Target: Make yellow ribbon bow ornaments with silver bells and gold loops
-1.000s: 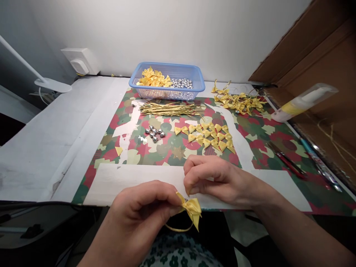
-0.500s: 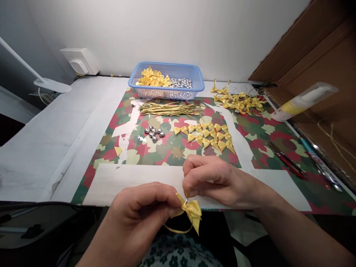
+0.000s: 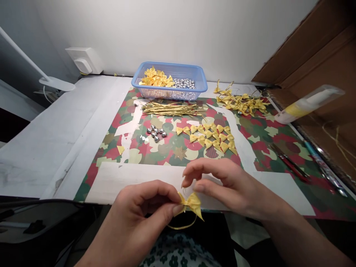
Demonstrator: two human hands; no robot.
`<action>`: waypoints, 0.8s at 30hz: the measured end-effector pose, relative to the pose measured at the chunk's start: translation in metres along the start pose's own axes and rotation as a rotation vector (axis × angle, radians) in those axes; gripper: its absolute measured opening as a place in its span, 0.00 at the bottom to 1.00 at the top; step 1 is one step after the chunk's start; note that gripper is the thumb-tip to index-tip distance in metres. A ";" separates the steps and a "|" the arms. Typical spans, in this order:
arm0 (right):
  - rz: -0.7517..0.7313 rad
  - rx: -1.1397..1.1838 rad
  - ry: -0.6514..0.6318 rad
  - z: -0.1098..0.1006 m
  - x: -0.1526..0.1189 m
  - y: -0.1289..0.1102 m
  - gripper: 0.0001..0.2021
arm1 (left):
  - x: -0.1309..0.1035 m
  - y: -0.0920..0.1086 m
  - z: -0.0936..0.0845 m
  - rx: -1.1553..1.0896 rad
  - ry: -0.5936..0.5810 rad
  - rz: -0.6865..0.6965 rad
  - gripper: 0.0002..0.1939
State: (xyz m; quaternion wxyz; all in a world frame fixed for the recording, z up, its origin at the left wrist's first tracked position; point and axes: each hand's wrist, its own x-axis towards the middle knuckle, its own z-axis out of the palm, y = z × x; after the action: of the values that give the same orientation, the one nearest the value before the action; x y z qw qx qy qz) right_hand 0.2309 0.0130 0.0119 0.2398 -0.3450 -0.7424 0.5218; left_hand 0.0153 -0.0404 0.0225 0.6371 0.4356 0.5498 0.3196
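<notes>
Table (image 3: 94, 100): a blue basket (image 3: 171, 94) at the far side.
Bow (image 3: 192, 202): by the near edge, pinched in your left hand (image 3: 144, 211).
Right hand (image 3: 229, 183): your fingers parted, just beyond the bow.

The bow (image 3: 194, 201) is yellow, the wires (image 3: 172, 109) gold, the bells (image 3: 156, 139) silver, the basket (image 3: 178, 66) blue. Red, green and cream shapes pattern the paper (image 3: 155, 157); dark flowers dot the fabric (image 3: 178, 254).

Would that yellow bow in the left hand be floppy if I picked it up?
Probably a bit: the yellow bow looks like thin folded ribbon, so it should be light and soft. Its shine suggests it may be slippery. The gold loop curving below probably bends easily, because it looks thin.
</notes>
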 end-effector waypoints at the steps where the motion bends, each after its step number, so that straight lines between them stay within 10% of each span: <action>1: 0.000 -0.025 0.006 0.000 -0.004 -0.002 0.09 | 0.000 0.000 0.000 0.009 0.004 0.005 0.03; 5: -0.017 -0.150 0.057 0.004 -0.015 -0.007 0.24 | 0.002 -0.001 -0.001 0.030 -0.011 0.021 0.04; 12: -0.024 -0.221 0.101 0.012 -0.015 -0.010 0.18 | 0.005 -0.004 -0.008 0.019 -0.186 0.026 0.04; 24: -0.010 -0.246 0.114 0.016 -0.014 -0.015 0.16 | 0.000 -0.002 -0.001 -0.042 -0.020 0.044 0.02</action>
State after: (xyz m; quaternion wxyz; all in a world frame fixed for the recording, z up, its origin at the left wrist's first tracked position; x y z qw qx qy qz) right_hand 0.2245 -0.0103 0.0211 0.2400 -0.3973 -0.7877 0.4051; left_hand 0.0146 -0.0411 0.0201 0.6442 0.4374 0.5268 0.3408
